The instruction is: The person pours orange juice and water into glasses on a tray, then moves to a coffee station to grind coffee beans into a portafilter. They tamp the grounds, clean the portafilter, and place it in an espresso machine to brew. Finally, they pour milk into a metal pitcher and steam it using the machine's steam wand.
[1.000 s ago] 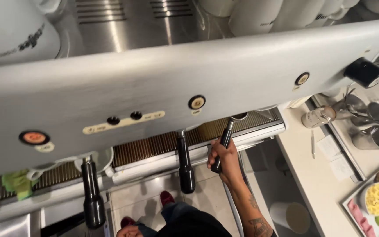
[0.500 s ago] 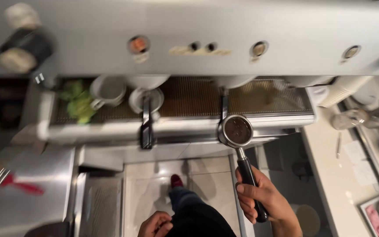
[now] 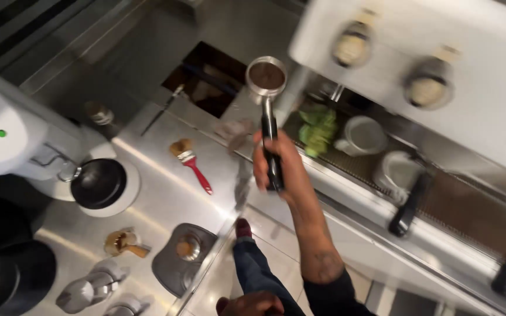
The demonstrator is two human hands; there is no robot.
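My right hand (image 3: 279, 164) grips the black handle of a metal portafilter (image 3: 266, 76) whose basket holds dark used coffee. The basket hangs over a dark opening (image 3: 218, 82) in the steel counter, left of the white espresso machine (image 3: 440, 58). My left hand (image 3: 252, 305) shows only partly at the bottom edge, fingers curled, holding nothing that I can see.
A red-handled brush (image 3: 191, 164) lies on the steel counter. A white grinder (image 3: 13, 140) with a black tray stands at left. A grey tamping mat (image 3: 180, 260) and tampers lie near the bottom. White cups (image 3: 364, 136), a green cloth (image 3: 317, 126) and other portafilter handles (image 3: 408, 205) sit at the machine.
My right hand pulled the portafilter out of the machine and swung it left over the dark opening in the counter. My view turned left toward the grinder counter.
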